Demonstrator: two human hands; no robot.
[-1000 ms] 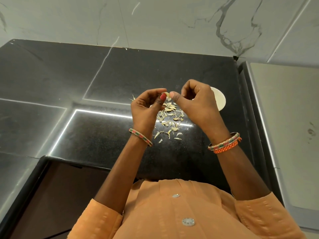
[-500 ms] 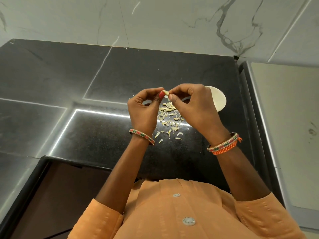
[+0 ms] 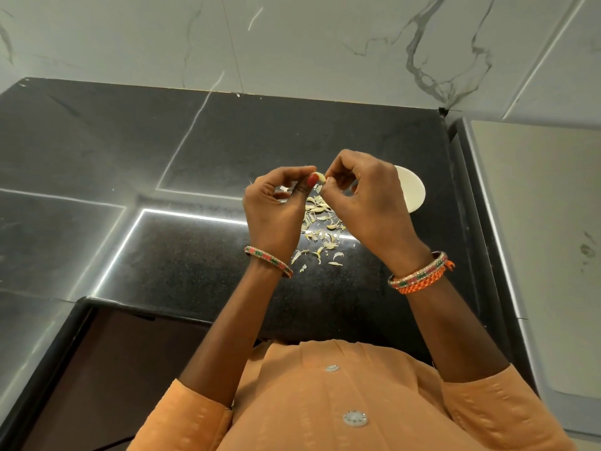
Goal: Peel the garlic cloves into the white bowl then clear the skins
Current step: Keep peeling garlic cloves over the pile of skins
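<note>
Between my two hands, above the black counter, I hold a small pale garlic clove (image 3: 320, 178). My left hand (image 3: 276, 209) pinches it with thumb and forefinger. My right hand (image 3: 367, 203) picks at it from the right with curled fingers. Below the hands lies a scatter of dry garlic skins (image 3: 320, 229) on the counter. The white bowl (image 3: 411, 192) stands behind my right hand, mostly hidden by it; its contents cannot be seen.
The black granite counter (image 3: 195, 151) meets a marble-tiled wall (image 3: 325, 43) at the back. A pale grey surface (image 3: 536, 222) with a metal rim borders the counter on the right. The counter's front edge (image 3: 146, 312) drops to a dark cabinet.
Both hands have stayed above the skins, working the clove. My right fingers have shifted their pinch on it, and more of the bare clove shows now.
</note>
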